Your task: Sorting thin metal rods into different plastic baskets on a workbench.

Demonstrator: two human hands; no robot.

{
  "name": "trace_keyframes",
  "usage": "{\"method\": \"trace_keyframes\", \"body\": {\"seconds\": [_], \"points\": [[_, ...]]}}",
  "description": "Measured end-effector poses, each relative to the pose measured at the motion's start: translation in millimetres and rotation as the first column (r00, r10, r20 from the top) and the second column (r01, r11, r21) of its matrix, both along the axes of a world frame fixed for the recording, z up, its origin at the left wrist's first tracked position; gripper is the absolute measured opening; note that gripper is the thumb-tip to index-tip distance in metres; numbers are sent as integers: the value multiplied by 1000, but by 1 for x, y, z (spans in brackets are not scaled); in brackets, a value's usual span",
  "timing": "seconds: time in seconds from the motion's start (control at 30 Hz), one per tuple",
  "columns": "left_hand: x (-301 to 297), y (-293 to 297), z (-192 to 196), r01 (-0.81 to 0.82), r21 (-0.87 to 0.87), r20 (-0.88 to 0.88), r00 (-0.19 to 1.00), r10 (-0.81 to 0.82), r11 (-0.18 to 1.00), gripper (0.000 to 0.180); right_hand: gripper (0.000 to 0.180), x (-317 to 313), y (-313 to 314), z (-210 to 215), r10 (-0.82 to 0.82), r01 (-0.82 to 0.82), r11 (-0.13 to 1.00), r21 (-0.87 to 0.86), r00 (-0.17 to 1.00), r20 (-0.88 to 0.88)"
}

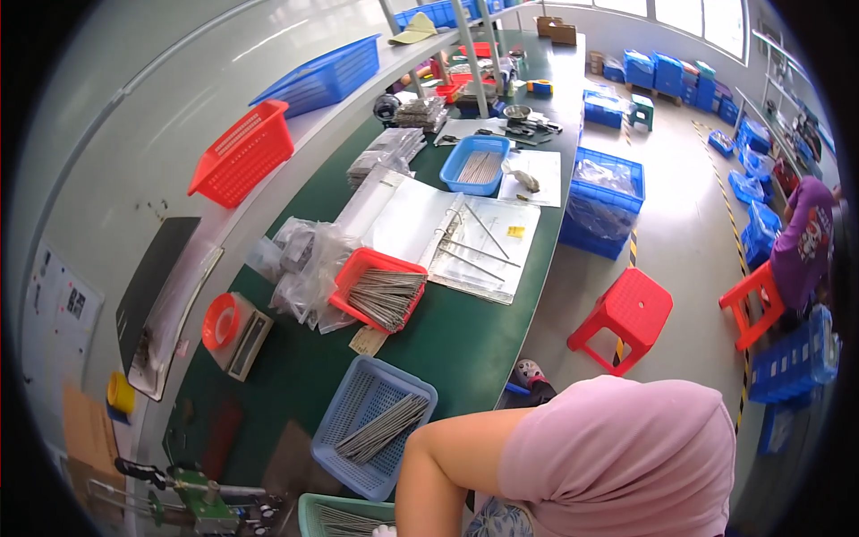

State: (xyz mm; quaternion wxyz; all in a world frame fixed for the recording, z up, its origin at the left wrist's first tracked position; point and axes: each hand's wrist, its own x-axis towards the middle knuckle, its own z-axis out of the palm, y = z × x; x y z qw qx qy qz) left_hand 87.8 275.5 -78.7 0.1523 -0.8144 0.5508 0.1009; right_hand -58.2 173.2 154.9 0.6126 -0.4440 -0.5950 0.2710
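Observation:
My right arm [438, 456], in a pink short sleeve, bends at the elbow and runs down out of the lower edge. A small white patch [383, 531], perhaps gloved fingertips of my right hand, shows beside a pale green basket [309, 515] of thin metal rods. The rest of that hand is cut off, so its grip is hidden. My left hand is out of view. Just beyond the elbow, a blue-grey basket [344, 394] holds a bundle of metal rods [383, 430]. Farther up the table stands a red basket [343, 300] packed with similar rods [386, 297].
A green-bodied bench tool [204, 501] with a black handle stands lower left. A scale [246, 345] sits near the wall. An open binder [483, 259] bears loose rods; a blue basket [456, 166] lies beyond. Red stool [631, 309] and blue crates [599, 201] stand on the floor. Another person [805, 233] sits far right.

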Motion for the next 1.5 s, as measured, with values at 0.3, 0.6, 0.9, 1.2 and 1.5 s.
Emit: {"method": "trace_keyframes", "body": {"seconds": [0.3,0.6,0.9,1.2,1.5], "points": [[19,2,12,85,-114,-10,996,-87,990,20,30,10,47,-17,6,-17,995,93,993,116],[9,23,8,72,-258,-74,993,-94,964,22,34,21,-46,-10,-731,761,649,7,621,285],[-7,40,26,26,-408,-106,991,-76,913,24,39,-18,-247,-93,-930,618,49,-785,315,190],[15,-27,127,-375,-927,-260,648,716,3,23,20,-110,-310,-156,-977,399,-196,-896,-155,144],[-49,-93,223,-535,-796,-605,700,380,-283,29,16,-99,-297,-151,-946,731,-287,-620,-116,302]]}}
